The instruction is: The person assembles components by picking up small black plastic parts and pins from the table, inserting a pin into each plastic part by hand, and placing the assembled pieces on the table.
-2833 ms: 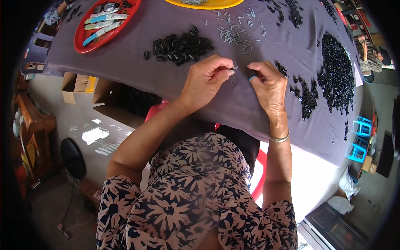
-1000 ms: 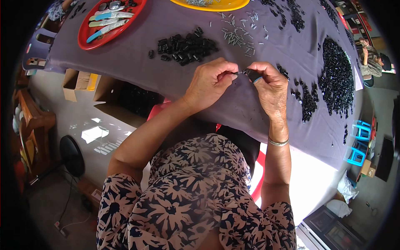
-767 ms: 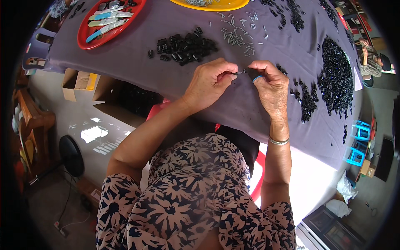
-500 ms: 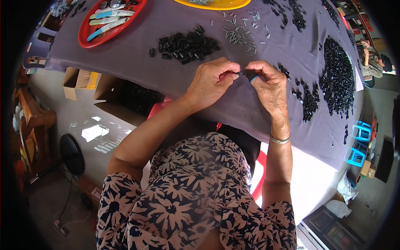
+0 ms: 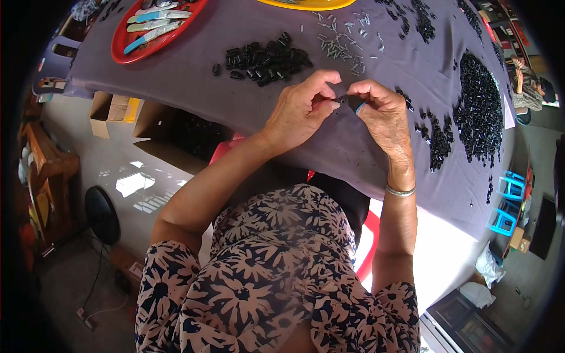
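My left hand [image 5: 299, 110] is above the near side of the cloth. Its thumb and a finger pinch a small dark part [image 5: 341, 100], while the index finger is raised off it. Close by on the right, my right hand [image 5: 384, 113] is closed, thumb against fingers. A dark patch and a blue edge [image 5: 360, 107] show at its fingertips; what it grips is too small to make out. Beyond my left hand lies a heap of short black plastic pieces [image 5: 268, 59]. Small silvery metal pins [image 5: 338, 46] are scattered beyond the gap between my hands.
A grey-purple cloth [image 5: 194, 88] covers the table. At far left, a red tray [image 5: 122, 57] holds blue and green-handled tools; a yellow tray [image 5: 312, 6] is at the far edge. Many black parts [image 5: 478, 112] lie right. An open cardboard box [image 5: 154, 132] stands below the table's left edge.
My left index finger has lifted away from the thumb. My right hand has shifted slightly right and turned a little, showing more of the dark patch at its fingertips.
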The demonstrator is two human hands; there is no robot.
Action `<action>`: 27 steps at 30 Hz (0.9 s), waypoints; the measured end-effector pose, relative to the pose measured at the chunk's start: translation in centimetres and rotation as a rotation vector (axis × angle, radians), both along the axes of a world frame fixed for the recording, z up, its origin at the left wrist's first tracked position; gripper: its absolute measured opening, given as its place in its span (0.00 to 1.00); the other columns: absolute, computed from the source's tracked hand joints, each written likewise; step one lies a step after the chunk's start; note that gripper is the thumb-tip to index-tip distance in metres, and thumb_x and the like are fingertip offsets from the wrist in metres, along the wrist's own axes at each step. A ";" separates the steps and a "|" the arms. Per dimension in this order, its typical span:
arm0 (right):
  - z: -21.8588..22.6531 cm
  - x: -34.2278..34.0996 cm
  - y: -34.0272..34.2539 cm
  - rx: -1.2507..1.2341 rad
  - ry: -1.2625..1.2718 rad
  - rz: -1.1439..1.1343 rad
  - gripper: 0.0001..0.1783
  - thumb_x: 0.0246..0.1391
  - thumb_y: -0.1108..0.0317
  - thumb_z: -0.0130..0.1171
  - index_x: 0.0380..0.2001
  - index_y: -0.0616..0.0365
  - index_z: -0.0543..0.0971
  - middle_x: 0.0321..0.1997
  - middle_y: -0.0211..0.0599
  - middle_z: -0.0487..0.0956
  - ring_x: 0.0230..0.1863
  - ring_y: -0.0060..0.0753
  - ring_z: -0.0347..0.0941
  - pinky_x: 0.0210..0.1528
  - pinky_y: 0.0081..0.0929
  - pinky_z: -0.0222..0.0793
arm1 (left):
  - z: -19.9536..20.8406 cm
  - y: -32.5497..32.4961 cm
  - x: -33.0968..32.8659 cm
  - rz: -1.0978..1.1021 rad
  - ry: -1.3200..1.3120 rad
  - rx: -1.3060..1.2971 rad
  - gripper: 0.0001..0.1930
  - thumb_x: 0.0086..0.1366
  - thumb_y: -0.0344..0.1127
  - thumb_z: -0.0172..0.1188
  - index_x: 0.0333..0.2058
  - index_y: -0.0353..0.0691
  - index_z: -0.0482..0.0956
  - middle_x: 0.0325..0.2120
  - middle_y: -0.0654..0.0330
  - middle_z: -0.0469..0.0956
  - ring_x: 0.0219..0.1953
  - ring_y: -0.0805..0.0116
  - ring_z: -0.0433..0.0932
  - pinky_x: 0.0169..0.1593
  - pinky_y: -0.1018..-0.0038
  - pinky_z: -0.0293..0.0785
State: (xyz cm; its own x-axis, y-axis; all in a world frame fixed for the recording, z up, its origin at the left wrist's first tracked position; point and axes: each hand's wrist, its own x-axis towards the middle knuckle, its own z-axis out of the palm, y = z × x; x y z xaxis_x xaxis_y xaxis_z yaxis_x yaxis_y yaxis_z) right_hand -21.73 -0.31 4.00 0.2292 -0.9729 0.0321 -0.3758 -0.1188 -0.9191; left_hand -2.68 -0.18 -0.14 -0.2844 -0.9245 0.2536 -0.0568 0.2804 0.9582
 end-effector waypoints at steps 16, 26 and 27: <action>1.3 0.2 0.2 0.219 -0.101 0.100 0.09 0.53 0.85 0.54 0.35 0.66 0.79 0.33 0.28 0.79 0.31 0.15 0.72 0.34 0.15 0.72 | 0.4 0.3 0.1 -0.051 0.023 -0.009 0.30 0.58 0.17 0.59 0.59 0.43 0.66 0.29 0.64 0.76 0.34 0.78 0.77 0.44 0.78 0.76; 1.0 -1.3 0.6 0.341 -0.112 0.124 0.14 0.48 0.88 0.52 0.37 0.65 0.80 0.35 0.31 0.81 0.34 0.16 0.74 0.32 0.16 0.74 | 0.4 0.5 -0.6 -0.036 -0.238 -0.289 0.29 0.53 0.23 0.63 0.55 0.44 0.70 0.28 0.62 0.79 0.31 0.58 0.79 0.40 0.65 0.74; 1.3 -1.0 0.7 0.337 -0.116 0.129 0.14 0.48 0.88 0.52 0.37 0.65 0.80 0.35 0.31 0.81 0.34 0.16 0.74 0.32 0.16 0.74 | 0.4 0.6 -0.4 -0.022 -0.321 -0.400 0.28 0.53 0.25 0.64 0.54 0.45 0.71 0.28 0.63 0.80 0.32 0.59 0.79 0.42 0.64 0.73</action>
